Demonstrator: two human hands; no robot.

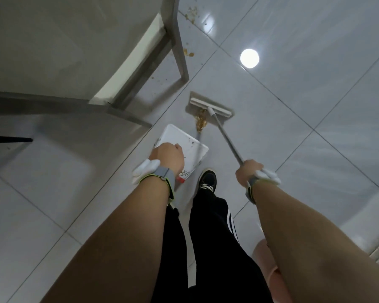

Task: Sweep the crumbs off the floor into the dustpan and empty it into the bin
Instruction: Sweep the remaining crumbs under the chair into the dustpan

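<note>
A white dustpan (185, 142) rests on the pale tiled floor with its mouth toward a pile of brown crumbs (201, 121). My left hand (167, 155) is closed on the dustpan's handle, which it hides. My right hand (248, 170) grips the grey pole of a broom (229, 139). The broom's flat white head (210, 107) sits just beyond the crumb pile. A few specks lie inside the dustpan. More crumbs (192, 13) lie farther off near a table leg, and another small cluster of crumbs (188, 53) lies beside that leg.
A grey metal table frame (177, 40) and tabletop (53, 40) fill the upper left. My black shoe (208, 179) stands just right of the dustpan. A pinkish object (265, 259) sits at the lower right. A ceiling light is reflected in the glossy tiles (293, 95).
</note>
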